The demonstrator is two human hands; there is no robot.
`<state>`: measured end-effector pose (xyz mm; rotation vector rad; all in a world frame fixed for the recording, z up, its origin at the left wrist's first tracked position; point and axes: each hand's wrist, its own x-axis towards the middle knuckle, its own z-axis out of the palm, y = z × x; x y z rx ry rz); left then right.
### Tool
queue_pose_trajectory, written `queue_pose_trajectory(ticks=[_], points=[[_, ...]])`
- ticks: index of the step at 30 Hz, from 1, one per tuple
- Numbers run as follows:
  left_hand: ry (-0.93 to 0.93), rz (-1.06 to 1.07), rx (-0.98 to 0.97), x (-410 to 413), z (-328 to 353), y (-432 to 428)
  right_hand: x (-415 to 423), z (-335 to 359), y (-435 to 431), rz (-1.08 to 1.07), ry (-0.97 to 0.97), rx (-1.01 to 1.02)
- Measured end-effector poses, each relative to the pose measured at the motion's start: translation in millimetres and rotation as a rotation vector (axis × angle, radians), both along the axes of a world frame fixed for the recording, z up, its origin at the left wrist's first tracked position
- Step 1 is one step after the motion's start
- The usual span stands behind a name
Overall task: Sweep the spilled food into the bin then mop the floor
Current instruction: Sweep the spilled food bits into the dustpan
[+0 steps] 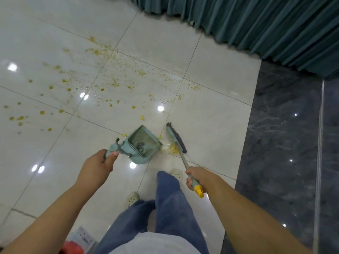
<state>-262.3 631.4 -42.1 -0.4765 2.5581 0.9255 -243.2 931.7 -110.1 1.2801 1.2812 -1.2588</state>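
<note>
Standing in a white shirt (152, 244) and blue jeans (170, 208), with pale shoes (177, 175) set on the floor (55, 43) just behind the tools, probably for leaning over the work without stepping into the mess.

Holding the dustpan (142, 143) with the left hand (99, 164), the fingers (114, 154) wrapped around its handle and the thumb lying on top. Setting the pan low at the floor with its open mouth toward the right, apparently for receiving anything pushed from that side.

Gripping the broom (176, 137) with the right hand (197, 177), the fingers (190, 182) closed around the metal shaft just above the yellow end cap. Laying the bristle head on the floor just beside the mouth of the pan, with a small heap of yellow food (173, 148) between bristles and pan lip. Seeming to be pushing this heap into the pan with a short stroke only.

Not yet reaching the greater part of the spilled food (113, 77), lying as drops and crumbs over several tiles farther ahead, well apart from the pan.

Not finding any bin or mop in view, and so judging the sweeping to be in its early part and the mopping not yet begun.

Working near a teal curtain (256, 24) and a dark stone strip (284, 143) along the right.
</note>
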Motion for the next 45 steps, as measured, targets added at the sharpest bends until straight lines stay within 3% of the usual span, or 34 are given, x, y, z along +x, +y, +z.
queue_pose_trajectory(ticks=[11, 14, 23, 26, 35, 45], points=[[0.013, 0.166, -0.003, 77, 13, -136, 23, 22, -117, 0.307, 0.138, 0.174], [0.015, 0.215, -0.020, 92, 12, -159, 18, 30, -138, 0.349, 0.207, 0.129], [-0.010, 0.345, -0.105, 124, 8, -202, -51, 26, -224, -0.265, 0.041, -0.413], [-0.022, 0.361, -0.135, 132, 6, -212, -61, 7, -251, -0.408, 0.030, -0.510], [-0.059, 0.344, -0.144, 122, 0, -206, -53, -16, -207, -0.741, 0.066, -0.416], [-0.018, 0.257, -0.053, 79, -5, -176, -41, 3, -124, -0.871, 0.129, -0.309]])
